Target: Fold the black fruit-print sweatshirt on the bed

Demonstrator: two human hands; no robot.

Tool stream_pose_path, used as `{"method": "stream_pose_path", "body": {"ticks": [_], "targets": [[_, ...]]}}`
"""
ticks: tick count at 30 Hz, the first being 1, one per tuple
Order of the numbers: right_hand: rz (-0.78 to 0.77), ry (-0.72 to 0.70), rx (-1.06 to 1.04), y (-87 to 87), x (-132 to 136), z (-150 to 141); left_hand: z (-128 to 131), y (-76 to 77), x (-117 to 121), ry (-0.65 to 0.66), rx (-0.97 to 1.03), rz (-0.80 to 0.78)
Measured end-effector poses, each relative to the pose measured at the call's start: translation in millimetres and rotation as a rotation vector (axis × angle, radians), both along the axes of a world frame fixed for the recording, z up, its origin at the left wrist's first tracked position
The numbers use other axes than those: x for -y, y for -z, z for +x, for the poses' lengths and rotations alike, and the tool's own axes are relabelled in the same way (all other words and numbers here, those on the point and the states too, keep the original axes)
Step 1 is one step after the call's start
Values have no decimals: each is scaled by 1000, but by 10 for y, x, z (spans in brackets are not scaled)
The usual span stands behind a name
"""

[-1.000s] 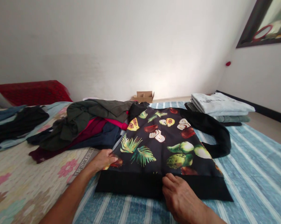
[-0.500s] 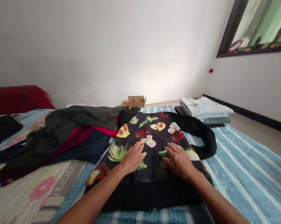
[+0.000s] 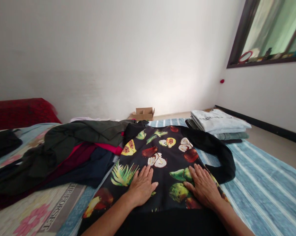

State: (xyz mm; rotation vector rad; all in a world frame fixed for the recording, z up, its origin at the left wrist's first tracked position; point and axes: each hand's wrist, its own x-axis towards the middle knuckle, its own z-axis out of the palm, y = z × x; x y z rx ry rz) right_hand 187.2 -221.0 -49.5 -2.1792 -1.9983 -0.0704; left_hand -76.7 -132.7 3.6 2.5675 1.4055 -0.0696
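black sweatshirt [image 3: 162, 178], fruit-printed, spread flat

"THE FORSET" on bedding [image 3: 47, 209], "ESSE…" on folded garment [image 3: 220, 122]

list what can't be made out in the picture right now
All in the head view:
Print on the patterned top beneath the left hand and right hand: covered by those hands.
The top's lower hem: cut off by the bottom edge.
Floor of the cardboard box: hidden by its front wall.
Small things on the window sill: too small and blurred to name.
Dark garment at far left: cut off by the left edge.
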Motion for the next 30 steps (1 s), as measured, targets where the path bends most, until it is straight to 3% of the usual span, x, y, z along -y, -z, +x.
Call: {"method": "stream_pose_path", "body": {"ticks": [4, 8, 13, 16, 20, 22, 25, 28, 30], "targets": [[19, 2, 22, 16, 3, -1, 301, -128, -279, -1, 7, 42], [43, -8, 40, 67, 10, 0, 724, -167, -700, -101, 53, 138], [92, -16, 59, 185, -21, 30, 898, 77, -1031, -216, -48, 150], [141, -45, 74, 319, -44, 84, 860, 206, -1076, -208, -97, 183], [193, -42, 102, 443, -18, 150, 828, 257, -1076, -181, -99, 212], [203, -50, 114, 338, -22, 113, 826, 278, -1076, -176, -84, 228], [189, -138, 79, -105, -209, -93, 820, 323, -1079, -168, -50, 257], [109, -204, -16, -638, -728, -356, 807, 355, -1078, -166, -27, 268], [44, -209, -63, -838, -1190, -432, 798, 369, -1078, -163, -17, 262]]}}
